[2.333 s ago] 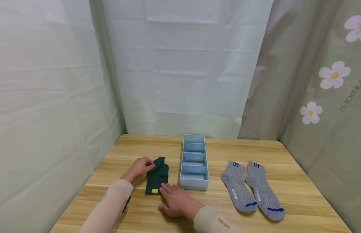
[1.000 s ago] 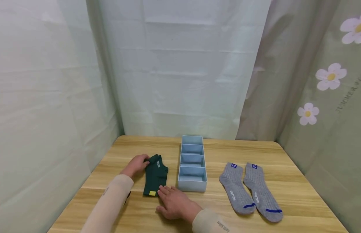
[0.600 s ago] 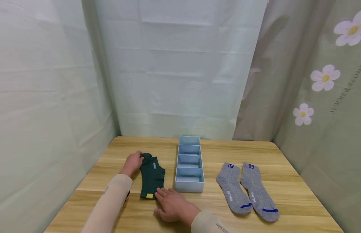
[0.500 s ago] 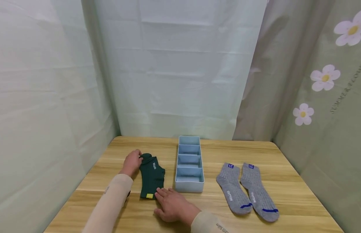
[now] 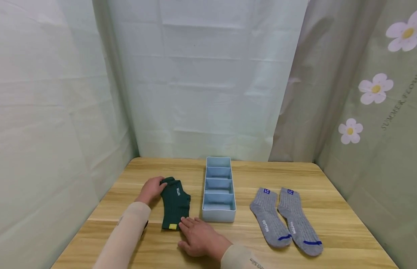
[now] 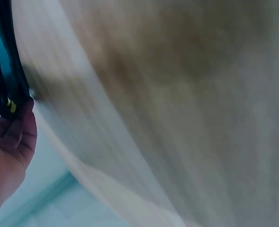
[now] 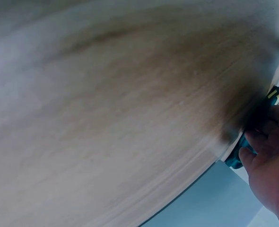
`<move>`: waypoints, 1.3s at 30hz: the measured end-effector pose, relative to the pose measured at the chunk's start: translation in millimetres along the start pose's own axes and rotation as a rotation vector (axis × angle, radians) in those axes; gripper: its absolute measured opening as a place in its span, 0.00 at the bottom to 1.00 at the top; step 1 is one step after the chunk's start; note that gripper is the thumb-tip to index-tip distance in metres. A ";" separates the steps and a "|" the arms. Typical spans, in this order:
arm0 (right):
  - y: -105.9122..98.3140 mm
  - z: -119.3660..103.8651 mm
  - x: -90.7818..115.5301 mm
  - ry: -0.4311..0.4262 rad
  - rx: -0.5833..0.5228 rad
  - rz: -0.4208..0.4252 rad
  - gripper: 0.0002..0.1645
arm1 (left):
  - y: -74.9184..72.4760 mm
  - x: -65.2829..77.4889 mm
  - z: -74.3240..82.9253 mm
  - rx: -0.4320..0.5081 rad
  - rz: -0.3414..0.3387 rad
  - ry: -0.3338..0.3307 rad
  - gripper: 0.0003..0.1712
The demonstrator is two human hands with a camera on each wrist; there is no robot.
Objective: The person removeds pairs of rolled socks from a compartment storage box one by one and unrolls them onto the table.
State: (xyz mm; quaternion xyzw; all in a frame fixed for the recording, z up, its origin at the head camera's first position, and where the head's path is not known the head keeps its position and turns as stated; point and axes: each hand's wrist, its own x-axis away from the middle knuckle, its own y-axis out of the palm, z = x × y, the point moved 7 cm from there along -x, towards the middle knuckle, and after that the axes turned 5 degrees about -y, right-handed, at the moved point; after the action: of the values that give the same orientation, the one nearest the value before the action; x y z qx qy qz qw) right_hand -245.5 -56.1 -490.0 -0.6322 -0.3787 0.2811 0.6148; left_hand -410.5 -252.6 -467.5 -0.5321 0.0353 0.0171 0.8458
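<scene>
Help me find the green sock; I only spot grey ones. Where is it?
In the head view, the green sock lies left of the blue organizer, between the left hand and right hand.

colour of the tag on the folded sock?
Yellow tag on the dark green sock; clearest in the head view.

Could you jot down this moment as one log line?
left hand: grips green sock top | right hand: flat on its lower end | organizer: beside it | grey socks: untouched
</scene>
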 end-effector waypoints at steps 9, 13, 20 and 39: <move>0.7 0.9 0.3 0.001 -0.004 0.000 0.39 | -9.4 -0.2 -0.2 -0.002 0.062 -0.012 0.18; -0.5 -0.7 1.2 0.002 -0.001 0.009 0.39 | -15.3 6.6 4.9 -0.015 0.138 0.147 0.17; -3.0 -2.6 3.0 0.006 0.009 0.027 0.38 | -7.0 24.5 29.3 -0.343 0.162 0.534 0.12; -1.9 -3.0 2.0 -0.013 0.017 0.027 0.38 | 16.3 11.8 13.2 -0.420 -0.215 0.158 0.29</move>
State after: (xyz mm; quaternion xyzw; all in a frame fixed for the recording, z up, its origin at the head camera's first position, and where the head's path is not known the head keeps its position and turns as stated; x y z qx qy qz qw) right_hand -242.1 -56.3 -487.7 -0.6302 -0.3716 0.2967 0.6137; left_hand -399.3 -233.8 -477.4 -0.6964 0.0405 -0.1075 0.7084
